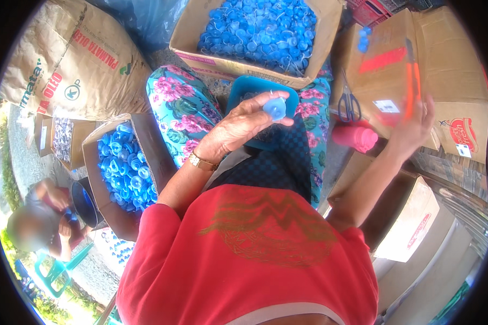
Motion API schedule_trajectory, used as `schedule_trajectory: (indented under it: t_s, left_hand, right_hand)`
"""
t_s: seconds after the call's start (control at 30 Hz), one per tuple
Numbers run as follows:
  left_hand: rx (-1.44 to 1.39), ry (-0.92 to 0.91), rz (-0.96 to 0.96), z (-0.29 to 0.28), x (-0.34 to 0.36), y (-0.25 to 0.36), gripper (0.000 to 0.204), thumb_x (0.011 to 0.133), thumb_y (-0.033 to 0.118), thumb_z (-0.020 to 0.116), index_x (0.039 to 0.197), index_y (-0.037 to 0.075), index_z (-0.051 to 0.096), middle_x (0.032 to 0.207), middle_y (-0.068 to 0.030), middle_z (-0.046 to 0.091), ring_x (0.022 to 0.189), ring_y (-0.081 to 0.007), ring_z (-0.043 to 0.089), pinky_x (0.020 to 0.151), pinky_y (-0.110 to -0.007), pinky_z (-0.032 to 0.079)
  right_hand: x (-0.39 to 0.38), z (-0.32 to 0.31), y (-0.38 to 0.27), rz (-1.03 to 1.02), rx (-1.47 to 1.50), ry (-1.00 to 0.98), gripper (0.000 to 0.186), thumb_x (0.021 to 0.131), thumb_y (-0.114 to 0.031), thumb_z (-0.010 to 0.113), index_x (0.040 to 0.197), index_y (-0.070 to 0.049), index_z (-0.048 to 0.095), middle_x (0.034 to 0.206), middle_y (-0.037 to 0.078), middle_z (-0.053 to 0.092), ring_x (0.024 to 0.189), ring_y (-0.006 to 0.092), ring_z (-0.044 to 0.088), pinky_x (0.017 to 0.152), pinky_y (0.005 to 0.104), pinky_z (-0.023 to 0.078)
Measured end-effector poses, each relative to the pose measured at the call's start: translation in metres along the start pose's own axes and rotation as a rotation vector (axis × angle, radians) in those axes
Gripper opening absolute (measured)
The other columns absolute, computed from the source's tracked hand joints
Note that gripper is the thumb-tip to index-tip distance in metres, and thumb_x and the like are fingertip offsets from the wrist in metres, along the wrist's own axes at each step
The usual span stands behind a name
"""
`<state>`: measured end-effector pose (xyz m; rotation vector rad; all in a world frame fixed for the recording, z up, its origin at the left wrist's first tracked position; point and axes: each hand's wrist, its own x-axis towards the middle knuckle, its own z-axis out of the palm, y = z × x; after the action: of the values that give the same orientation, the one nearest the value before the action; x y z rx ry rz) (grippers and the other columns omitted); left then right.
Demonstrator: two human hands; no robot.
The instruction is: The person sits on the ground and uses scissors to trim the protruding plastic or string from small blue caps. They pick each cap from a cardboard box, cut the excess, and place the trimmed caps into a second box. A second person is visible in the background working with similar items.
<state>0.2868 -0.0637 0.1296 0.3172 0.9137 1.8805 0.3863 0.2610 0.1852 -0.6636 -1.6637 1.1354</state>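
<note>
My left hand [234, 130] is closed on a round, light-blue plastic disc-shaped piece [275, 108], with a short whitish strand at its top edge. A blue plastic tub [293, 93] stands in my lap just beneath that hand, its contents largely hidden. Out to the right, my right hand [415, 124] is smeared by motion. A long orange-handled tool [412, 81] with a dark end extends from its fingers; blur hides its exact kind. Below and left of that tool, scissors [350, 104] with dark handles rest by a cardboard box [444, 65].
An open carton [195, 57] of blue pieces with white strands stands ahead. Another carton [165, 154] of blue pieces is at left, near a large paper sack [92, 59]. A pink bottle [355, 139] lies at right; an open box [412, 216] is below it. Someone [38, 227] sits at far left.
</note>
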Motion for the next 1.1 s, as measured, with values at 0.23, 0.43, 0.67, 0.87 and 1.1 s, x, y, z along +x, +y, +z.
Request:
schedule_trajectory:
  t_s: [0.23,0.43,0.67,0.87,1.1]
  left_hand:
    - [0.207,-0.031,0.060,0.008,0.002,0.017,0.038,0.093,0.006,0.048,0.131,0.001,0.044,0.121,-0.0138,0.053,0.104,-0.0242,0.058,0.099,-0.041,0.042]
    - [0.210,0.104,0.100,0.015,0.001,0.023,0.030,0.095,0.011,0.048,0.124,0.002,0.050,0.116,-0.0147,0.056,0.099,-0.0245,0.061,0.092,-0.037,0.047]
    - [0.176,0.104,0.047,0.011,-0.003,0.014,0.029,0.096,0.016,0.048,0.119,-0.002,0.054,0.110,-0.0153,0.060,0.093,-0.0256,0.063,0.090,-0.037,0.048]
    - [0.003,0.208,0.079,0.008,-0.001,0.008,0.032,0.090,0.003,0.055,0.120,-0.005,0.051,0.112,-0.0170,0.057,0.104,-0.0266,0.058,0.094,-0.039,0.048]
    - [-0.101,0.230,0.000,0.010,-0.001,0.002,0.034,0.087,0.000,0.058,0.120,-0.003,0.050,0.108,-0.0128,0.059,0.107,-0.0270,0.058,0.100,-0.038,0.043]
  right_hand:
    - [-0.094,0.013,-0.034,0.726,1.081,-0.548,0.044,0.088,-0.007,0.056,0.128,0.000,0.038,0.094,0.014,0.057,0.086,0.0258,0.059,0.078,0.0374,0.051]
    - [-0.109,0.028,-0.068,0.597,0.763,-0.693,0.044,0.087,-0.006,0.054,0.128,-0.004,0.037,0.085,0.013,0.056,0.063,0.0197,0.058,0.058,0.0330,0.051]
    - [-0.120,0.027,-0.077,0.575,0.647,-0.616,0.047,0.085,-0.008,0.057,0.127,-0.004,0.035,0.086,0.011,0.058,0.067,0.0185,0.061,0.060,0.0317,0.052]
    - [-0.132,0.040,-0.076,0.737,0.679,-0.844,0.038,0.091,-0.026,0.057,0.121,-0.003,0.048,0.076,0.006,0.057,0.064,0.0126,0.056,0.058,0.0260,0.047]
    - [-0.148,0.051,-0.089,0.696,0.260,-0.815,0.043,0.089,0.001,0.051,0.130,-0.006,0.040,0.088,0.006,0.057,0.068,0.0111,0.059,0.061,0.0234,0.051]
